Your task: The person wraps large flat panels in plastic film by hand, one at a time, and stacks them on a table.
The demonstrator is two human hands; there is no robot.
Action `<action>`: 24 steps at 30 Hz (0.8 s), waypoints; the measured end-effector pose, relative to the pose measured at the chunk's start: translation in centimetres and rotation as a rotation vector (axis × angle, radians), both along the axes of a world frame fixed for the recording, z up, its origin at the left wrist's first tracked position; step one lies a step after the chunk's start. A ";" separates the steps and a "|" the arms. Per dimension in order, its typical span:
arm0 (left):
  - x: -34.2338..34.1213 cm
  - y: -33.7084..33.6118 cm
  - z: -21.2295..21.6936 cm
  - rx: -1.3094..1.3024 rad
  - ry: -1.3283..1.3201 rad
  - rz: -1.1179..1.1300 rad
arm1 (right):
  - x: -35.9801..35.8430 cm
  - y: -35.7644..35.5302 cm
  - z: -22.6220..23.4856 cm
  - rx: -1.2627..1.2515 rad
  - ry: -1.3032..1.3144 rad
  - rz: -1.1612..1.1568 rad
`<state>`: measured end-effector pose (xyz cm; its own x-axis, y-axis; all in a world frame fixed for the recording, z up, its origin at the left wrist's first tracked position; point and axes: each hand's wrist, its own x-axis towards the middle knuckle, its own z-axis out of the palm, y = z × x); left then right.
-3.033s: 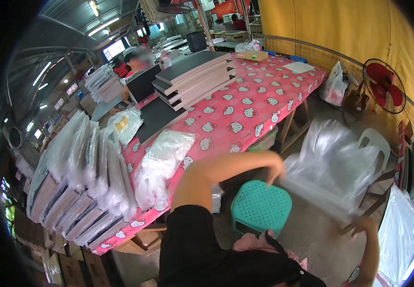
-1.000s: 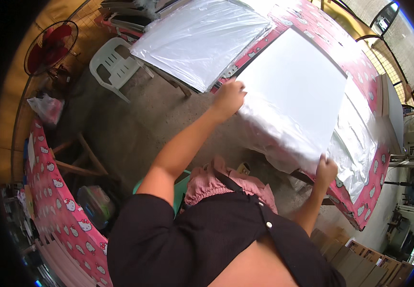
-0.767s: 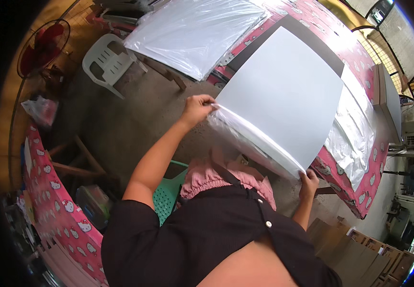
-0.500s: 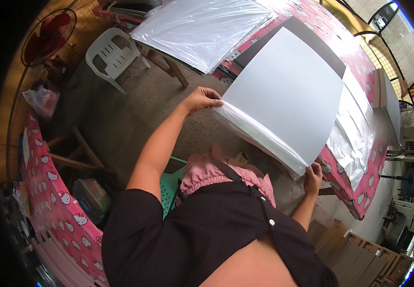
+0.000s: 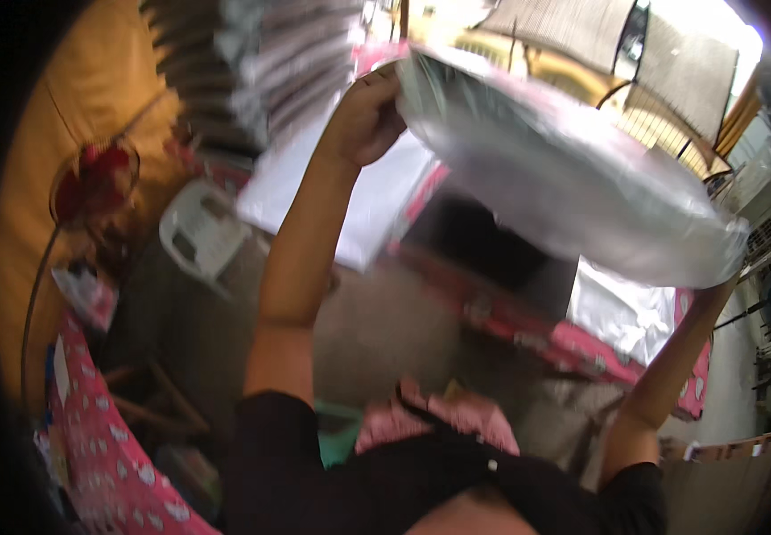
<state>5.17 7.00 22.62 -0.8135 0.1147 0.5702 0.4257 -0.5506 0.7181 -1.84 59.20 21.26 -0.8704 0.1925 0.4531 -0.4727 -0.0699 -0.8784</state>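
Head view: one large flat board in a clear plastic sleeve [image 5: 573, 187], raised above a bench with a pink patterned cloth [image 5: 635, 352]. Left hand [image 5: 363, 116] clenched on its near-left edge; right hand [image 5: 731, 267] at the far-right corner, grip unclear in the blur. Judged light, fairly stiff, with slippery film; best held at opposite edges. White plastic chair [image 5: 200, 236] stands below left.

Large flat clear-plastic-wrapped package [image 5: 573, 192] held overhead, tilted; blurred.
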 end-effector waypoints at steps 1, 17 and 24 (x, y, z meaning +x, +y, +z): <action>-1.4 0.8 4.9 0.020 0.079 0.162 | -1.9 0.3 3.8 0.048 0.097 -0.024; -18.7 -3.7 -1.0 -0.572 -0.257 0.886 | -16.4 -11.2 7.5 0.408 0.226 0.092; -16.2 -2.0 -14.2 -0.538 -0.412 0.667 | -18.4 -8.9 -8.7 0.322 0.018 0.111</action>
<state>-10.99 4.99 8.38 -0.9314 -0.2821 0.2299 0.1899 0.1623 0.9683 -20.24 50.27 12.54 -0.8696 -0.0588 0.4903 -0.4930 0.1577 -0.8556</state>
